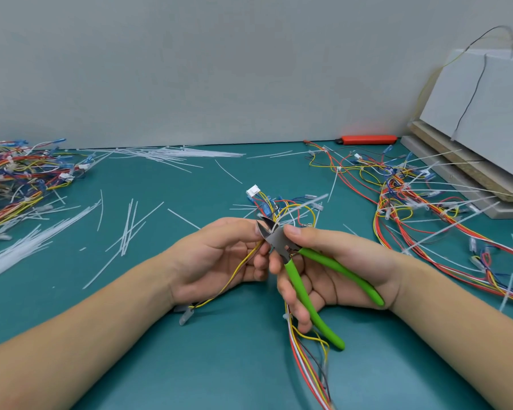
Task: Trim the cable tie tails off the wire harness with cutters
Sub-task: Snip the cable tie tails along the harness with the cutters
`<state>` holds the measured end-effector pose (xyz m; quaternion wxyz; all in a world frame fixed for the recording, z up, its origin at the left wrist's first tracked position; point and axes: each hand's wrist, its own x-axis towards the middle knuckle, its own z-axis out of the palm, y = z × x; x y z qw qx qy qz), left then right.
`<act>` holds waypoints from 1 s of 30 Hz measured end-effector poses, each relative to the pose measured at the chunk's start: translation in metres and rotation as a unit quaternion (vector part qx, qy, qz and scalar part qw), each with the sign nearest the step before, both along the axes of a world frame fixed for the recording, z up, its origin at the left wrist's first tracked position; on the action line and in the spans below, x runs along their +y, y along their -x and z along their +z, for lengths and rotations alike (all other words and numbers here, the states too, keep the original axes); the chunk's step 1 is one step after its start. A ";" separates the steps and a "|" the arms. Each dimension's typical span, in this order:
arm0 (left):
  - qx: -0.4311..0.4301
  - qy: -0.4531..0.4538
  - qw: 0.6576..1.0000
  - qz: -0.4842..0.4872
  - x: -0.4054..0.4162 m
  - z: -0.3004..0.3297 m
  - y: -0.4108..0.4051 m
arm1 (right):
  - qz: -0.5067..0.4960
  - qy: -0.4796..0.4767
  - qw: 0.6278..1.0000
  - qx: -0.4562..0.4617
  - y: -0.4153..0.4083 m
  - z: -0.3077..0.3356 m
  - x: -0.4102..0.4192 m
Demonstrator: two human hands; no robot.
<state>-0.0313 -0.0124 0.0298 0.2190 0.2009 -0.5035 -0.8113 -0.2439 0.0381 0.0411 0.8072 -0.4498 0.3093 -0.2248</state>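
From the head camera, our right hand (332, 270) grips the green-handled cutters (304, 270), blades parted around a white cable tie tail (304, 202). Our left hand (219, 255) pinches the wire harness (240, 267) above the green mat (190, 335), centre frame.

You work with two hands, left (219, 255) and right (332, 276), one pair of green-handled cutters (305, 279), one orange knife (367, 139), and two harness heaps (18, 179) (427, 208) on the desk (160, 335).
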 end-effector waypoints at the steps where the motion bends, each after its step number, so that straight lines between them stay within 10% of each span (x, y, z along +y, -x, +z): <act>1: 0.000 -0.001 1.000 0.001 0.000 0.000 0.000 | 0.001 0.001 1.000 -0.001 0.000 0.000 0.000; 30: 0.000 0.002 1.000 0.009 0.001 0.001 0.000 | -0.015 0.025 0.999 0.026 0.000 0.003 0.001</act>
